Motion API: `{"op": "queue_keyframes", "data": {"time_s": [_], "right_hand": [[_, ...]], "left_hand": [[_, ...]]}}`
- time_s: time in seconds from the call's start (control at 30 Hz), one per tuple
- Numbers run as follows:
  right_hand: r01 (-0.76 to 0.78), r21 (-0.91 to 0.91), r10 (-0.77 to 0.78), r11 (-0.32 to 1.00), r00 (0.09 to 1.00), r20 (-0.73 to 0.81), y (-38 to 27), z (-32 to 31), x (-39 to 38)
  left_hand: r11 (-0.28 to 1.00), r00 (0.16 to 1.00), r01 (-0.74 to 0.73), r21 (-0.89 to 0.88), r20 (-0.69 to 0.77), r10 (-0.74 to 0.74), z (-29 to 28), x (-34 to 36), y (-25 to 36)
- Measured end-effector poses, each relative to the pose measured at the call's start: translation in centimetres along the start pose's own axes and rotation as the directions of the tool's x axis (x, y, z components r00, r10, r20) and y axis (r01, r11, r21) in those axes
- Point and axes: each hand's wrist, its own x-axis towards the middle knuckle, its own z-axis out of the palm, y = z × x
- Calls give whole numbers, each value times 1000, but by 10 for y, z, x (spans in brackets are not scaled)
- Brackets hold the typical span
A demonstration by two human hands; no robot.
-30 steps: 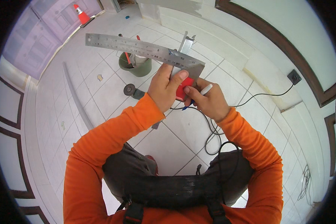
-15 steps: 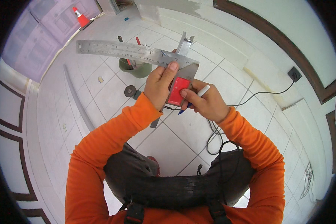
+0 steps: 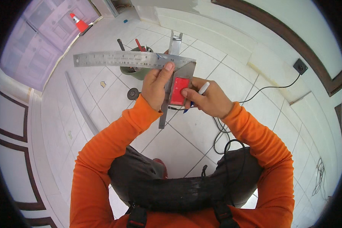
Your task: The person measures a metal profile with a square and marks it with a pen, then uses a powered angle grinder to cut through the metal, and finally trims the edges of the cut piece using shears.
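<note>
A combination-style square has a long steel ruler blade (image 3: 110, 59) reaching out to the left and a grey stock with a red panel (image 3: 179, 91). It lies against a thin metal channel (image 3: 175, 45), whose ends show above and below the square. My left hand (image 3: 155, 89) is closed round the channel, its thumb pressing on the blade near the stock. On the red panel rests the thumb of my right hand (image 3: 213, 99), closed on the stock. A marker with a white end (image 3: 204, 88) and a blue tip sits between the right fingers.
Behind the left hand stands a green bucket (image 3: 134, 73) of tools, with a grinder's disc (image 3: 133, 94) nearby on the tiles. A long metal strip (image 3: 81, 104) lies at left. A black cable (image 3: 269, 87) runs to a wall socket (image 3: 300, 67). A cone (image 3: 79, 24) stands far left.
The channel and square have turned slightly and shifted a little left, so the channel stands more upright in view. Both hands keep their hold; the marker is still in the right.
</note>
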Motion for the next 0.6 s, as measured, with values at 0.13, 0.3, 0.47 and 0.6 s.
{"op": "queue_keyframes", "data": {"time_s": [0.13,0.3,0.47,0.6], "right_hand": [[-25,0,25,1000,999,22,1,-4,1],[4,13,-4,1000,1000,0,7,-1,3],[8,20,-8,1000,1000,-1,5,-1,2],[-20,30,20,999,1000,2,5,-1,2]], "left_hand": [[999,999,-31,-37,-29,30,0,2,-4],[1000,1000,0,22,-29,1,-4,1,-2],[996,989,-92,6,-115,92,7,-1,3],[994,988,-97,55,-111,102,-3,4,-3]]}}
